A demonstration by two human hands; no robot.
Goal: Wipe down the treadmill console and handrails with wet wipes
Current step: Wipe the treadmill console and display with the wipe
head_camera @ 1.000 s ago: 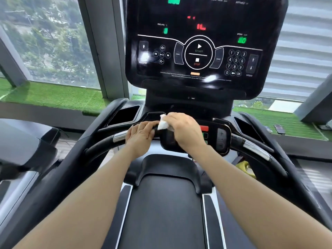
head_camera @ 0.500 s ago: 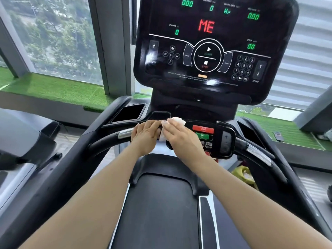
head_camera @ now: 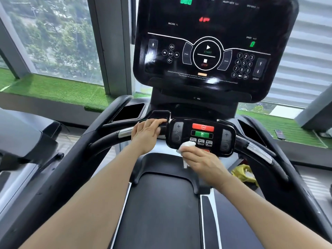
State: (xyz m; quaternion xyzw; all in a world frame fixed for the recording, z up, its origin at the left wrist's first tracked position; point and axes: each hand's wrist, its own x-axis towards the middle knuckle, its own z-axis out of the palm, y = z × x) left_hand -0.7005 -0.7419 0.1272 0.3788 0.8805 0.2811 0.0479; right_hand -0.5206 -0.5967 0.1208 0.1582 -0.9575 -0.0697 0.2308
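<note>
A: Nearest in, the right hand (head_camera: 201,161) is pinching a bunched wet wipe (head_camera: 187,146) in its grip and pressing it to the lower edge of the small control pad (head_camera: 201,135), just under the preset keys.

B: And the left hand (head_camera: 146,134)?

A: Its grip is closing round the left handrail (head_camera: 107,139) beside the pad, bracing.

B: How should the wiping go?

A: Lightly, I'd judge: the red stop key (head_camera: 203,127) and green start key (head_camera: 202,134) are sitting just above the wipe. Unfolding it would give a cleaner face. Blur is hiding how damp it is.

B: Farther off?

A: The big console (head_camera: 206,51) is glowing, and the right handrail (head_camera: 258,150) is waiting.
</note>
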